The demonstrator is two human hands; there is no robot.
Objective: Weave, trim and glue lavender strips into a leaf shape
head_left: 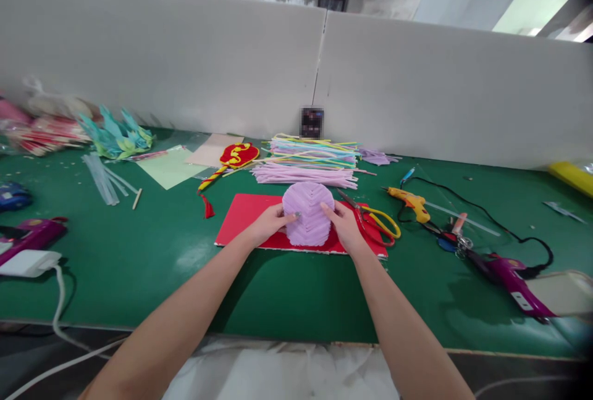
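Between my two hands is a lilac fan-shaped piece made of pipe cleaners [307, 215], its strands meeting in a chevron pattern along the middle. My left hand [273, 222] grips its left edge with the thumb on the front. On the right edge, my right hand [343, 222] pinches it the same way. The piece is raised over a red board [245, 218] on the green table. Scissors [377, 224] with red and yellow handles lie on the board's right end, close to my right hand. Fingers behind the piece are hidden.
Bundled pipe cleaners [306, 175] lie behind the board. A red and yellow fan [238, 155] with a tassel rests to the left, near green paper [169, 168]. To the right are a yellow glue gun [410, 202] and its black cable. A grey partition [185, 60] closes the back.
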